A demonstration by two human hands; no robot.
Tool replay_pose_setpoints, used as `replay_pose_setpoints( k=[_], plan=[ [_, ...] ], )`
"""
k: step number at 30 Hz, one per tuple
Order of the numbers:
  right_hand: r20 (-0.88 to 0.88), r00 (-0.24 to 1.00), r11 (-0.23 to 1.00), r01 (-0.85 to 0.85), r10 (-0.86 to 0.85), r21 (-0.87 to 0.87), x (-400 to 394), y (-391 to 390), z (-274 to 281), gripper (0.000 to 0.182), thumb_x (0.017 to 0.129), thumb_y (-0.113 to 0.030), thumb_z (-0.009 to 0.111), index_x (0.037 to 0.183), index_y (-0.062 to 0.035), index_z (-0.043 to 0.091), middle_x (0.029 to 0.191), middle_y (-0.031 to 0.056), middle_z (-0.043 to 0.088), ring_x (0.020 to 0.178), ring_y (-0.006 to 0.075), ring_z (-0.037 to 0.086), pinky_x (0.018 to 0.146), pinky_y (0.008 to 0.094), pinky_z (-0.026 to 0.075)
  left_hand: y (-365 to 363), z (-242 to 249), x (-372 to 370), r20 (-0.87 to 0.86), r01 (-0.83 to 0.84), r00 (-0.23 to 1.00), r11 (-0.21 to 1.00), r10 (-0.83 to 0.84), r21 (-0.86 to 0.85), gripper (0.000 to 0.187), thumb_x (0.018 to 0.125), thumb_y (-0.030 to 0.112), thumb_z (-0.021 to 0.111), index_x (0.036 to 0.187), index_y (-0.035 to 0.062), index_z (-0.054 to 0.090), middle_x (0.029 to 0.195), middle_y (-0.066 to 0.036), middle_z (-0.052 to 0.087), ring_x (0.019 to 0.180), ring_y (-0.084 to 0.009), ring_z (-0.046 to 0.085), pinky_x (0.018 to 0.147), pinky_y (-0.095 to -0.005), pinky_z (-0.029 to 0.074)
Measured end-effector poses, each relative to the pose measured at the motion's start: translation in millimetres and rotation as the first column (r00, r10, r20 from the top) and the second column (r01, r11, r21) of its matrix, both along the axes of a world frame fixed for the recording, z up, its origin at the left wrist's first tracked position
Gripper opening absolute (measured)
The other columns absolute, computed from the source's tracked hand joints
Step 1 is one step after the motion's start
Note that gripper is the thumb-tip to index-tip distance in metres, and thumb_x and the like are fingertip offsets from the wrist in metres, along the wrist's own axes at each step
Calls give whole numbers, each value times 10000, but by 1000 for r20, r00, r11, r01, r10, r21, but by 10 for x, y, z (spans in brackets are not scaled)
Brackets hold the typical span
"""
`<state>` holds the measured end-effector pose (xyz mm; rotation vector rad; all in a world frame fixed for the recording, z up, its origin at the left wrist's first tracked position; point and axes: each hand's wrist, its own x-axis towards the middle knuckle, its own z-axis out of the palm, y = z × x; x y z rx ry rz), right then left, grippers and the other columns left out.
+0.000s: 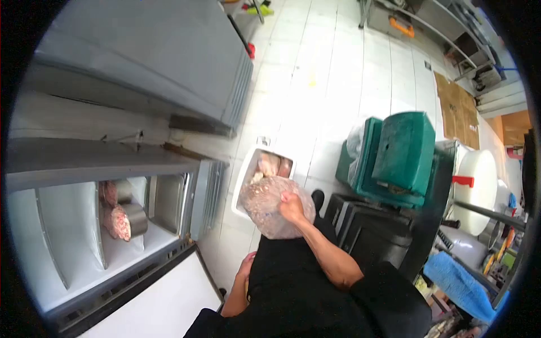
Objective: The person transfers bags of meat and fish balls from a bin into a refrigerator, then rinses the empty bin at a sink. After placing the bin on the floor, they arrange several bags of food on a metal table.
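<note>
My right hand (291, 207) is closed on the gathered top of a clear plastic bag (267, 211) filled with something pale pink and brown that looks like minced meat. The bag hangs in front of my legs and overlaps the near part of a white tub (243, 180) on the floor. Pieces of raw meat (269, 164) lie inside that tub. My left hand (246, 265) is low beside my thigh, near the open fridge door (163, 304); its fingers are mostly hidden, so I cannot make out whether it holds anything.
To the left an open fridge (67, 225) has metal containers (134, 219) of minced meat on its shelves. Green bins (403, 158) and a black bin (377, 231) stand on the right. Flattened cardboard (457, 110) and a blue cloth (459, 284) are further right.
</note>
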<state>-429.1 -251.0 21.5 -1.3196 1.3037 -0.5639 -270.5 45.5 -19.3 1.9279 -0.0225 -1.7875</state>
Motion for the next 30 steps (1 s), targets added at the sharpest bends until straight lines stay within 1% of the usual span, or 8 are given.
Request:
replay_pose_setpoints(
  k=[3, 7, 11, 18, 22, 25, 27, 30],
  plan=[
    [-149, 988, 996, 45, -34, 74, -274, -450, 198, 14, 669, -64, 499, 657, -58, 502, 665, 163, 547, 629, 315, 528, 581, 434, 389, -879, 537, -227, -248, 14, 969, 1000, -16, -12, 416, 953, 163, 465, 1357, 87, 399, 1178, -101, 575, 1080, -185, 544, 895, -316, 463],
    [-218, 965, 988, 152, -148, 5, -540, -1045, 104, 37, 677, -71, 493, 645, -56, 499, 640, 161, 539, 604, 308, 516, 568, 440, 382, -1229, 373, -236, -370, -101, 928, 986, 45, -133, 469, 915, 73, 472, 1374, 99, 379, 1199, -94, 569, 1106, -183, 532, 905, -323, 465],
    [-155, 940, 950, 287, -305, -126, -664, -1602, -158, 72, 666, -53, 498, 611, -41, 451, 585, 147, 487, 549, 269, 462, 531, 416, 349, -1466, 83, -269, -64, -196, 979, 977, 192, -78, 446, 860, 21, 511, 1300, 75, 462, 1023, -135, 635, 874, -201, 629, 722, -330, 534],
    [-44, 942, 943, 333, -332, 15, -851, -3186, -246, 71, 648, -20, 481, 587, -22, 445, 529, 119, 467, 519, 195, 439, 507, 388, 349, -2130, -464, 241, 217, 260, 934, 957, -282, 127, 377, 623, -103, 549, 957, 42, 647, 706, -77, 590, 601, -164, 551, 512, -309, 435],
    [-173, 931, 947, 312, -321, -76, -736, -4025, -130, 202, 739, 36, 458, 574, -80, 441, 550, -32, 411, 503, 112, 380, 437, 319, 308, -3054, -400, 392, 171, 131, 976, 990, -138, 50, 303, 663, -67, 588, 942, 49, 612, 706, -62, 581, 611, -156, 558, 523, -293, 446],
    [-164, 928, 927, 293, -335, -236, -618, -4684, -104, 197, 731, 52, 465, 584, -81, 459, 552, -28, 430, 508, 108, 391, 429, 316, 307, -3777, -324, 401, 19, -162, 986, 974, 167, -161, 242, 716, -16, 622, 946, 55, 592, 703, -44, 572, 602, -138, 555, 520, -277, 451],
    [-144, 937, 948, 310, -318, -76, -538, -5226, -199, 169, 787, -65, 480, 689, 34, 575, 627, 191, 591, 611, 249, 577, 590, 406, 438, -4164, -125, 426, 21, -96, 994, 974, 103, -203, 154, 765, 18, 617, 907, 59, 572, 702, -34, 572, 592, -127, 553, 523, -269, 460],
    [-24, 921, 907, 379, -389, -182, -177, -5980, -104, 201, 813, -26, 426, 641, -2, 529, 581, 122, 539, 525, 193, 509, 506, 358, 399, -4705, -323, 665, 48, -41, 998, 991, 48, -131, 164, 787, 43, 606, 935, 64, 538, 751, -44, 591, 608, -152, 571, 547, -287, 484]
  ],
)
